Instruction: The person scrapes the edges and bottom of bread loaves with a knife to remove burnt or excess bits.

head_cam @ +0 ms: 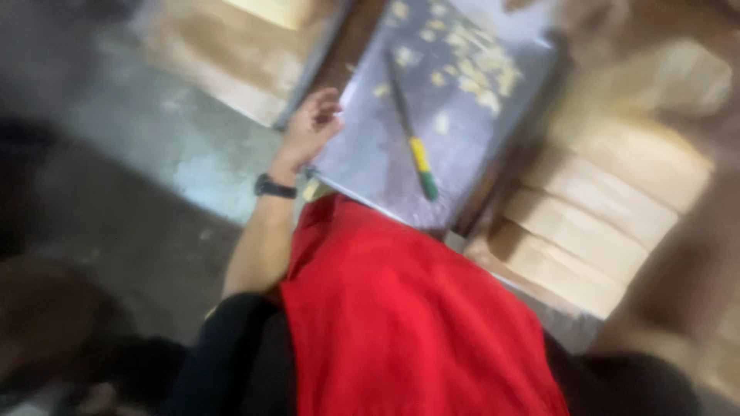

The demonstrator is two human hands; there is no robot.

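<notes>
Fingers of the left hand curl loosely, gripping nothing, at the edge of the metal tray, where the knife lies apart, probably light, stiff, safest taken by its yellow-green handle; right hand unseen
</notes>
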